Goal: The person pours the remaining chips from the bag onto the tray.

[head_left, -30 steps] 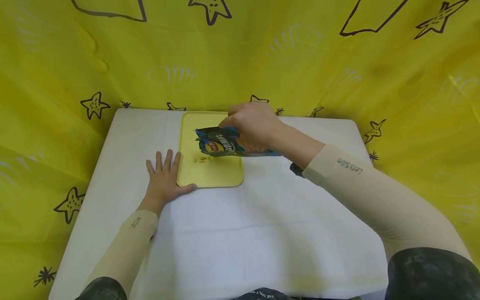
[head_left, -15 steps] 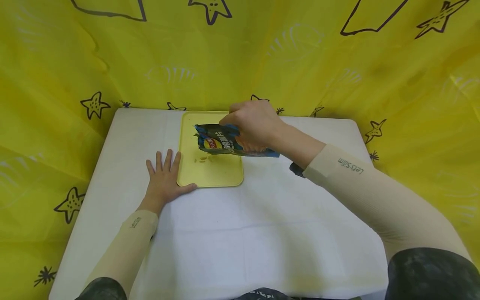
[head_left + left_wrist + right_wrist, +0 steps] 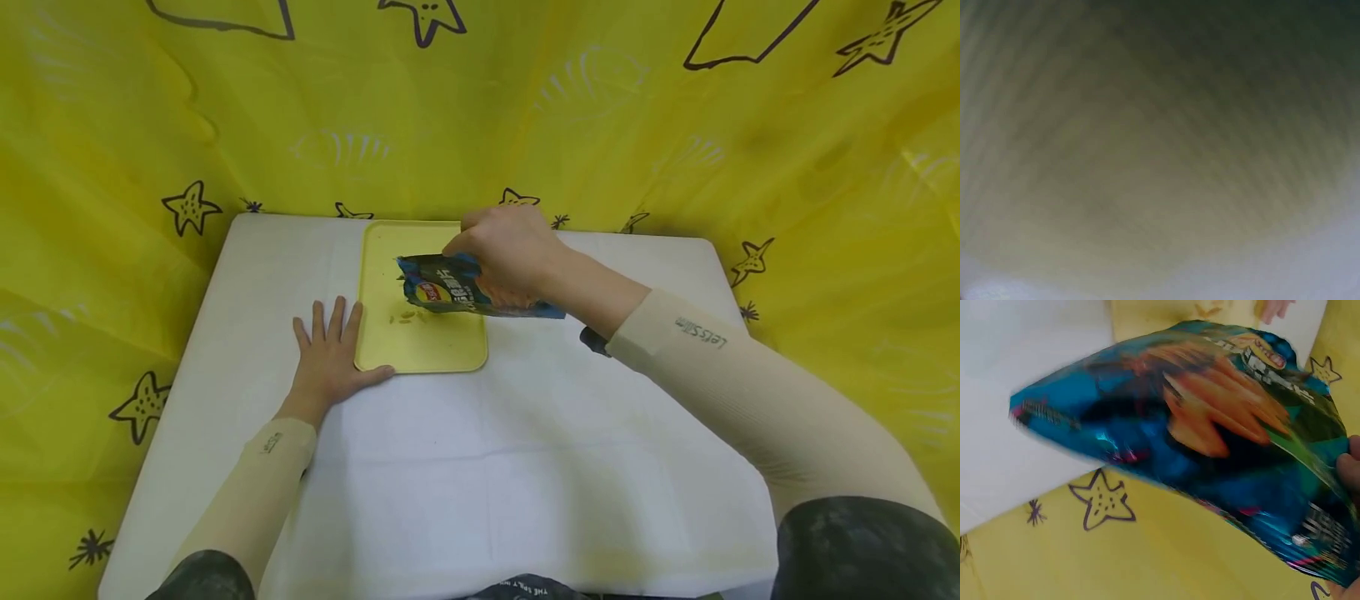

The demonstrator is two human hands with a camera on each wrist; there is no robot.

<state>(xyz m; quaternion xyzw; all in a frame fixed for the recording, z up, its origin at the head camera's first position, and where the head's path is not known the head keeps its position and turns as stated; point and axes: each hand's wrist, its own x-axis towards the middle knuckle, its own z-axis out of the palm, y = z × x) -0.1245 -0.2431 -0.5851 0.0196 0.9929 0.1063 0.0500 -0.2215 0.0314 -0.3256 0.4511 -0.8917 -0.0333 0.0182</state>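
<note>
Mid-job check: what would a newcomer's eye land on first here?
Probably the bright yellow curtain with dark star drawings, behind the white table. Next, the shiny blue bag that the right hand holds partly over the yellow tray. The left hand lies spread at that tray's near left corner.

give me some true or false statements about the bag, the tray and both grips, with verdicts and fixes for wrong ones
1. The right grip holds a printed bag. True.
2. The left grip is holding the printed bag too. False: its fingers are spread, with the thumb at a near corner of the yellow tray.
3. Small pieces lie on the yellow tray. True.
4. The yellow tray is at the near edge of the white table. False: it lies by the far edge.
5. Dark stars are drawn on the yellow curtain. True.
6. Both forearms are bare. False: both wear beige sleeves.
</note>
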